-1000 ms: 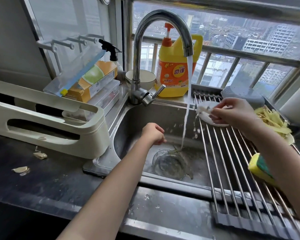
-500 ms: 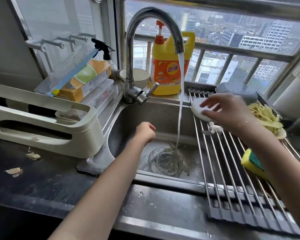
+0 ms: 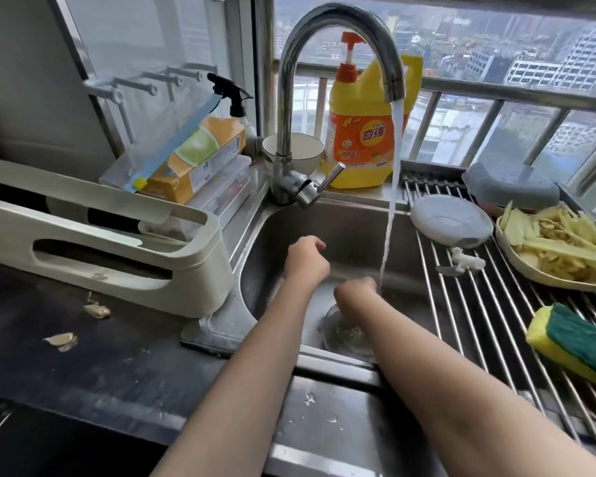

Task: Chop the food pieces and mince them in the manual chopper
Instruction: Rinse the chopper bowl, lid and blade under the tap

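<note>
Currently right hand (image 3: 353,294) reaches into clear chopper bowl (image 3: 344,333) in sink (image 3: 344,232), its fingers hidden; left hand (image 3: 305,258) loosely curled, holding nothing. Chopper lid (image 3: 451,222) on rack (image 3: 479,321).

Dark countertop (image 3: 83,366) with garlic skins (image 3: 61,340), cream rack (image 3: 193,270).
</note>
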Demonstrator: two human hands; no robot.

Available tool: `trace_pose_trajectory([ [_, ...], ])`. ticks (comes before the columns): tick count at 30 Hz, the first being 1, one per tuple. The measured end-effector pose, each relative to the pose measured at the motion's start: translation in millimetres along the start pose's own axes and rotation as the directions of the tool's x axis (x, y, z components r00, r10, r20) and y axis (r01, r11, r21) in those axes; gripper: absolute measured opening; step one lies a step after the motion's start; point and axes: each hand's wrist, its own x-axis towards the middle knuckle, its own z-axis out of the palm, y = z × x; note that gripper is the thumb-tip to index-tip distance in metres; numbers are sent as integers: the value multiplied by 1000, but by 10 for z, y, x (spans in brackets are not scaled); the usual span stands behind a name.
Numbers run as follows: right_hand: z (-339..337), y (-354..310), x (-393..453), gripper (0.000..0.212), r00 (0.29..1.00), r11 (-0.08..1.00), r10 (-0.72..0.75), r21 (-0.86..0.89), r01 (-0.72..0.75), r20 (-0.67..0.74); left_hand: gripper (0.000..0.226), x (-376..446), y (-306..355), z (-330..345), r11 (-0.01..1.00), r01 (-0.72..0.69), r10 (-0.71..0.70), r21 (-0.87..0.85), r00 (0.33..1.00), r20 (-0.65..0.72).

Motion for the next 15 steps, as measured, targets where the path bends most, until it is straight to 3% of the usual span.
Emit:
trace_pose_trajectory([
  [4, -122, 127, -116, 34, 994, 996, 88, 16, -87, -62, 32, 64, 35, -35, 992, -1, -25, -126, 978, -206],
  [6, -254, 214, -219, 38, 988, 988, 95, 129, -79, -120, 27, 73, 88, -95, 975, -5, -65, -223, 951, -303],
  [9, -462, 425, -444, 41, 949, 916, 206, 387, -103, -236, 33, 30, 164, -124, 940, 3, -116, -341, 944, -310],
  [12, -556, 629, -629, 35, 853, 726, 389, 686, -52, -348, 42, 17, 174, -113, 906, 23, -127, -422, 967, -220],
  [15, -642, 744, -802, 37, 734, 627, 501, 777, 57, -459, 57, -23, 233, -86, 853, 188, -158, -488, 982, 102],
])
